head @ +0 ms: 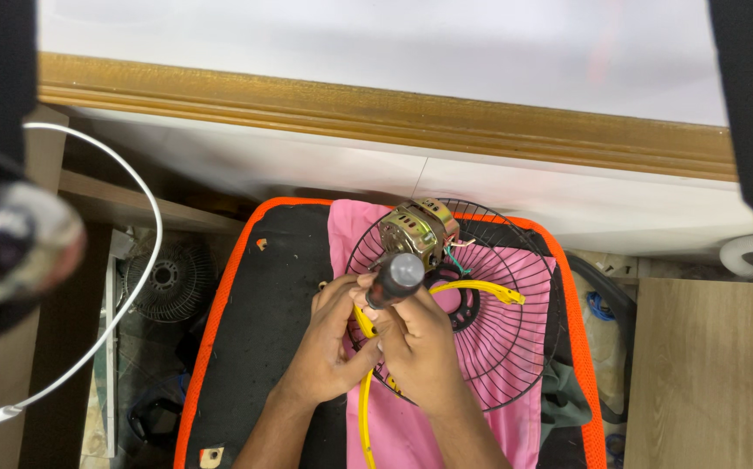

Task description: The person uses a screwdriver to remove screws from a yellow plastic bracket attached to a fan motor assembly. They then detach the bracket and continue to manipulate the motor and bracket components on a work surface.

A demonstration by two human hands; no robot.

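1. Black wire fan guard point(502, 347), round and dished, is my landmark; it lies on a pink cloth point(411, 430) spread over a black pad with an orange border point(259, 287).
2. My right hand point(420, 347) sits over the guard's near-left rim; its fingers are curled tight around a screwdriver with a dark handle and grey rounded butt point(396, 278), the butt pointing up toward me; the shaft and tip are hidden, so I cannot tell what the tip touches.
3. My left hand point(333, 347) is just left of the guard's rim, touching my right hand; its fingers are bent inward and pressed about the lower part of the screwdriver and a yellow cable point(366, 399); whether they pinch the cable itself I cannot tell.
4. The yellow cable runs from under my hands down across the pink cloth toward me; another yellow stretch point(480, 287) arcs over the guard's dark hub point(463, 304) to the right.
5. A small metal fan motor with brassy plates point(415, 227) sits at the guard's far-left rim, just beyond the screwdriver butt; thin coloured wires point(454, 252) trail from it over the guard.
6. Beyond the guard a wooden strip point(376, 108) borders a white surface point(350, 35); far left of the guard a second, smaller grille point(168, 278) lies low beside a white hoop point(146, 226).
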